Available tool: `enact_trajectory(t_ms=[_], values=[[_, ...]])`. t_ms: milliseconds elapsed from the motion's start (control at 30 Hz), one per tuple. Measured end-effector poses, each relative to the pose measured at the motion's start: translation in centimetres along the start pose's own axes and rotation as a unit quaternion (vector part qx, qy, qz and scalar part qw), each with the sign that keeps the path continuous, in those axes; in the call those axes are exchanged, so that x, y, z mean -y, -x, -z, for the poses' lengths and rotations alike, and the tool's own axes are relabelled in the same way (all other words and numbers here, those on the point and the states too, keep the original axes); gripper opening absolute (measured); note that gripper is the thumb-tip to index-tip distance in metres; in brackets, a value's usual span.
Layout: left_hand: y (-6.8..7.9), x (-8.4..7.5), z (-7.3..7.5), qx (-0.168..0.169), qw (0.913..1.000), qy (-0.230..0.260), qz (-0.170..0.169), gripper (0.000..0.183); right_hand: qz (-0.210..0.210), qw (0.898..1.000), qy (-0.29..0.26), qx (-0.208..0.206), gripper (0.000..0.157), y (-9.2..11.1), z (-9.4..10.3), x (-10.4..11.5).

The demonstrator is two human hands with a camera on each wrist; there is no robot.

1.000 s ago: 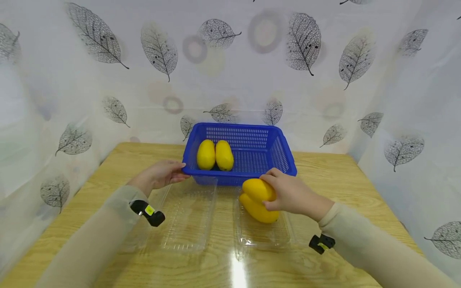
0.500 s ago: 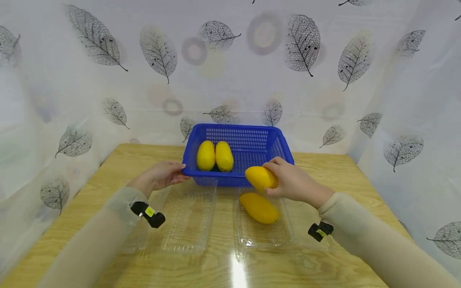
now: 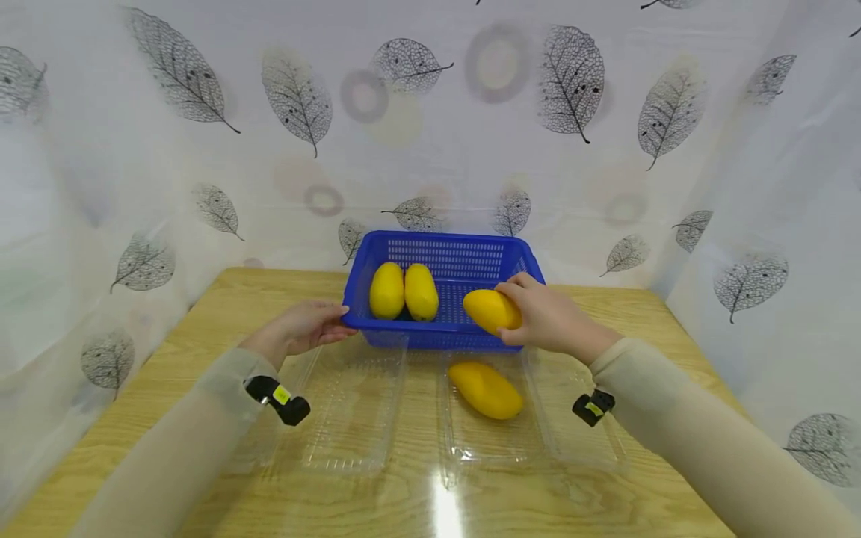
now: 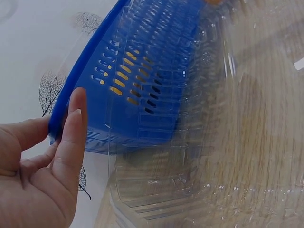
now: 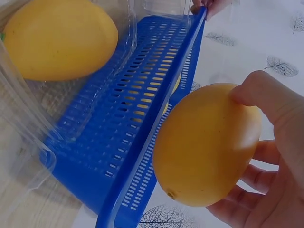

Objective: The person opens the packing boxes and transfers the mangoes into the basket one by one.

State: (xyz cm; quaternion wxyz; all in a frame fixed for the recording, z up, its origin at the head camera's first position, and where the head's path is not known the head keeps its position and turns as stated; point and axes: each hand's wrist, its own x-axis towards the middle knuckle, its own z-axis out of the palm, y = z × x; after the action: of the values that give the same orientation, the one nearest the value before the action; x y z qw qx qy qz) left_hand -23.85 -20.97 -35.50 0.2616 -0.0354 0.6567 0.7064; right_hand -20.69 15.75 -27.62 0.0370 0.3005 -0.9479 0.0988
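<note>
My right hand (image 3: 548, 314) grips a yellow mango (image 3: 492, 311) over the front right rim of the blue basket (image 3: 417, 338). In the right wrist view that mango (image 5: 204, 145) sits between the thumb and curled fingers. My left hand (image 3: 309, 326) pinches the basket's front left corner; the left wrist view shows the thumb and fingers on either side of the rim (image 4: 71, 90). Inside the basket, two mangoes (image 3: 386, 291) lie side by side at the left. One more mango (image 3: 486, 390) rests in the clear plastic box (image 3: 494, 446) in front.
A second clear plastic box (image 3: 350, 411) stands at the left, before the basket. The right box's lid (image 3: 581, 426) lies folded out to its right. All of it is on a wooden table (image 3: 377, 508), with a leaf-patterned curtain (image 3: 437, 149) behind.
My right hand has lifted one mango off the other in the right box and carried it up and away to the basket's rim. The left hand has stayed at the corner.
</note>
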Motion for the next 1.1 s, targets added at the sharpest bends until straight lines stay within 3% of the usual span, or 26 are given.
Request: enact_trajectory(t_ms=[233, 567, 1100], values=[[-0.4, 0.2, 0.0, 0.002, 1.0, -0.001, 0.002, 0.027, 0.01, 1.0, 0.013, -0.01, 0.059, -1.0, 0.0, -0.7], [-0.5, -0.1, -0.4, 0.0, 0.9999, -0.014, -0.001, 0.029, -0.011, 0.999, 0.029, -0.014, 0.059, -2.3, 0.3, -1.7], [0.0, 0.2, -0.2, -0.004, 0.9999, -0.01, -0.002, 0.029, 0.04, 0.997, 0.064, 0.01, 0.057, -5.0, 0.0, -3.2]])
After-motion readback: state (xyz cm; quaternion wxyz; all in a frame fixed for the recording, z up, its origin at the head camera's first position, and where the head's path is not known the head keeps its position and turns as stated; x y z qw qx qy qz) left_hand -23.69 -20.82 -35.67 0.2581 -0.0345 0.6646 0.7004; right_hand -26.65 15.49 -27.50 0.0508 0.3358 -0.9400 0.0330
